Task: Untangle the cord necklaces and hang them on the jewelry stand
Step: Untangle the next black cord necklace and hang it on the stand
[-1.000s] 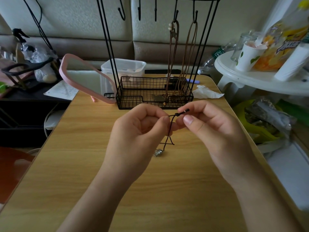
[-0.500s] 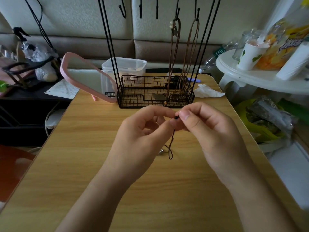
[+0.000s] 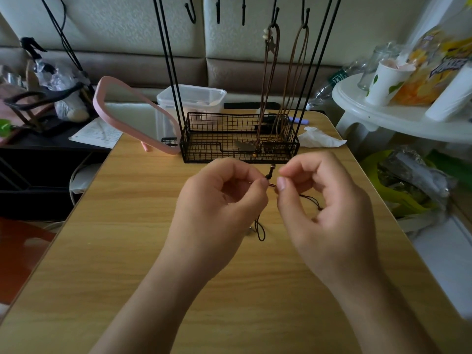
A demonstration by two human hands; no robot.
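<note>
A dark cord necklace (image 3: 260, 229) hangs above the wooden table (image 3: 127, 238). My left hand (image 3: 219, 200) pinches it just below its knotted end (image 3: 269, 175). A short stretch of cord runs across to my right hand (image 3: 329, 210), passing behind the thumb and showing again inside the curled fingers (image 3: 313, 200). A small silver pendant (image 3: 249, 229) peeks out beside my left hand. Behind the hands stands the black jewelry stand (image 3: 201, 139) with a wire basket base. Two brown cord necklaces (image 3: 270, 85) hang from its right hooks (image 3: 304, 19), and several hooks to their left carry nothing.
A pink-framed mirror (image 3: 112, 98) leans left of the stand, with a clear plastic tub (image 3: 194, 97) behind. A crumpled tissue (image 3: 319, 139) lies at the right. A white side table (image 3: 398, 118) with cups and bottles stands beyond the table's right edge.
My hands have drawn apart, the right one shifting to the right, and a short length of cord now shows between them. The knotted end stands up above my left fingertips.
</note>
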